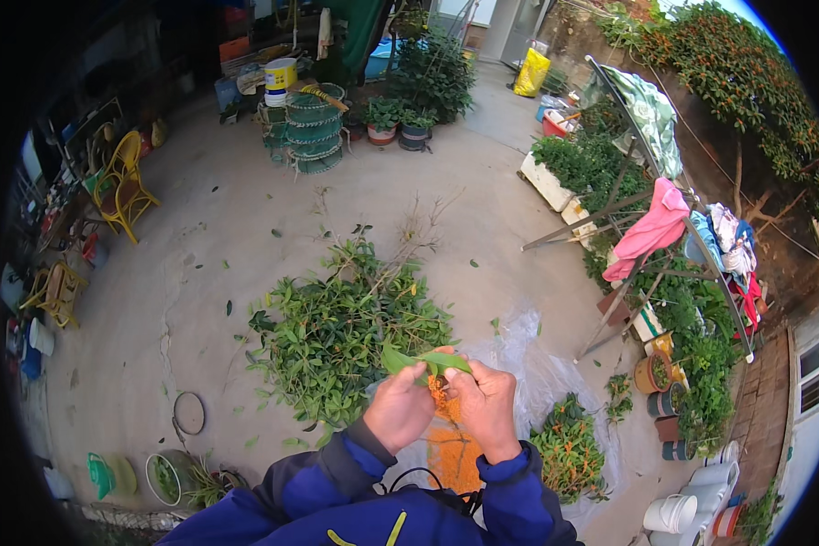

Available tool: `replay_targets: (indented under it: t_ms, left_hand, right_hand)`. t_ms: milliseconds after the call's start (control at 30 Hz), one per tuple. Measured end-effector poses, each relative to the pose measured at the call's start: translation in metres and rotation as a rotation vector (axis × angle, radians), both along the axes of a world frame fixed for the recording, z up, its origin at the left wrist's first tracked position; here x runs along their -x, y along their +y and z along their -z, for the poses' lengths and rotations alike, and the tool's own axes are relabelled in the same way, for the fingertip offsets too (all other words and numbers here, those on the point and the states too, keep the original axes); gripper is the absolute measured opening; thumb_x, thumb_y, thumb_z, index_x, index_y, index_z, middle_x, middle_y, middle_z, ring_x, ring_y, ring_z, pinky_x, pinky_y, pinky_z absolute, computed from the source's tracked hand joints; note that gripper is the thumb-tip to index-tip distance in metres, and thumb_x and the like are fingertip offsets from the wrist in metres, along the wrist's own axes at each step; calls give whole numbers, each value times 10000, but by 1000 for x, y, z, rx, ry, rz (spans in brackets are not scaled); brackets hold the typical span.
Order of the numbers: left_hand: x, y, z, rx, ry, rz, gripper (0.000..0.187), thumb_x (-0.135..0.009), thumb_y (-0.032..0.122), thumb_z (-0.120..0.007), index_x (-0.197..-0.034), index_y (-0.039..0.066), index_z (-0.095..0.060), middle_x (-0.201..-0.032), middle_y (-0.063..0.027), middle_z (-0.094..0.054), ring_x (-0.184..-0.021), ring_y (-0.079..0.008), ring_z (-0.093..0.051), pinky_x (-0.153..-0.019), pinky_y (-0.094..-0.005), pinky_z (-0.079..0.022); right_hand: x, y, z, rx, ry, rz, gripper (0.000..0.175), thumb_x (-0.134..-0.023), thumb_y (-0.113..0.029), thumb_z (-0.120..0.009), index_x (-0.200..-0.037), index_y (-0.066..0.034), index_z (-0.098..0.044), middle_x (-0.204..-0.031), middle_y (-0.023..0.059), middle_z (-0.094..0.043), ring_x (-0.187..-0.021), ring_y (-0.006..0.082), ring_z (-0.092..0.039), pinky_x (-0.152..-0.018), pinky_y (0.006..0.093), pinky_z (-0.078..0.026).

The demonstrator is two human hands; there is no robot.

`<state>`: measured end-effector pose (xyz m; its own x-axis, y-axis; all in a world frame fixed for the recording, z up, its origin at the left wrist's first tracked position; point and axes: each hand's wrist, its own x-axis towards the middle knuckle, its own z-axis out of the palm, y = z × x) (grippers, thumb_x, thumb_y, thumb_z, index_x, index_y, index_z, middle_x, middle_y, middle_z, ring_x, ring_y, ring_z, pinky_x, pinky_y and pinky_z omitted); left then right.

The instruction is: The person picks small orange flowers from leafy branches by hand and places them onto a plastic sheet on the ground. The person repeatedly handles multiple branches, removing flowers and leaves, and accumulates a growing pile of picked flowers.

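Between my two hands is a leafy sprig [426, 360] with broad green leaves and small orange blossoms. My left hand [404, 408] grips it from the left, thumb up against a leaf. My right hand [484, 407] has thumb and fingers closed on its leaf and blossom side. Below the hands lies a layer of loose orange blossoms [456, 458], partly hidden by the hands and sleeves. A pile of cut leafy branches [341, 327] spreads on the concrete ahead and to the left. At the right, a smaller heap of blossoming sprigs [570, 450] rests on clear plastic sheeting [536, 362].
A metal drying rack [621, 300] with a pink cloth [655, 222] stands at the right, beside planters. Net traps [316, 130] are stacked ahead. Yellow chairs [124, 184] stand at the left. A hoop [190, 413] and white bucket [670, 513] are on the near ground.
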<state>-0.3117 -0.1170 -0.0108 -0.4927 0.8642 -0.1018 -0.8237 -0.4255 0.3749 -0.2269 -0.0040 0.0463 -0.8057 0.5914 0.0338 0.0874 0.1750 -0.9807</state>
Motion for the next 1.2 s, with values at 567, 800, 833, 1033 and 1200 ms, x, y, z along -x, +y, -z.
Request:
replay_targets:
  t_ms: [567,800,833,1033,1200]
  left_hand:
    - [42,-47,-3,-4,67,-131,654,-975,373,-594,-1537,98,-405,-1552,-156,-438,-1389,-311,-441,-1179,-482,-343]
    - [18,-18,-13,18,105,-21,592,-991,359,-585,-1502,96,-445,-1505,-164,-492,-1354,-296,-479,-1151,-451,-364]
    - [14,-15,-12,51,127,-39,557,-990,350,-592,-1468,85,-487,-1462,-157,-534,-1323,-282,-507,-1124,-444,-388]
    - [0,-10,-7,313,231,-153,200,-959,152,-674,-1104,17,-705,-936,-57,-684,-841,-152,-620,-723,-333,-505]
    - [-13,-11,-3,395,356,-246,61,-929,28,-701,-972,-10,-720,-755,-31,-650,-611,-107,-556,-552,-280,-464]
  right_hand:
    - [54,-30,-14,-291,-74,-325,199,-822,-87,-700,-982,30,-705,-854,145,-693,-659,219,-686,-581,353,-521]
    - [17,-15,5,-280,37,-117,114,-808,-54,-700,-886,29,-686,-741,140,-671,-616,216,-629,-580,344,-494]
    - [12,-12,6,-291,46,-96,109,-809,-50,-697,-882,29,-683,-731,141,-666,-613,218,-625,-580,347,-492]
    - [-17,3,8,-350,41,-10,98,-823,-54,-678,-823,34,-635,-685,150,-630,-593,236,-587,-573,365,-463]
    - [-29,3,10,-282,51,26,125,-839,-64,-665,-794,38,-608,-644,120,-584,-576,199,-531,-554,348,-429]
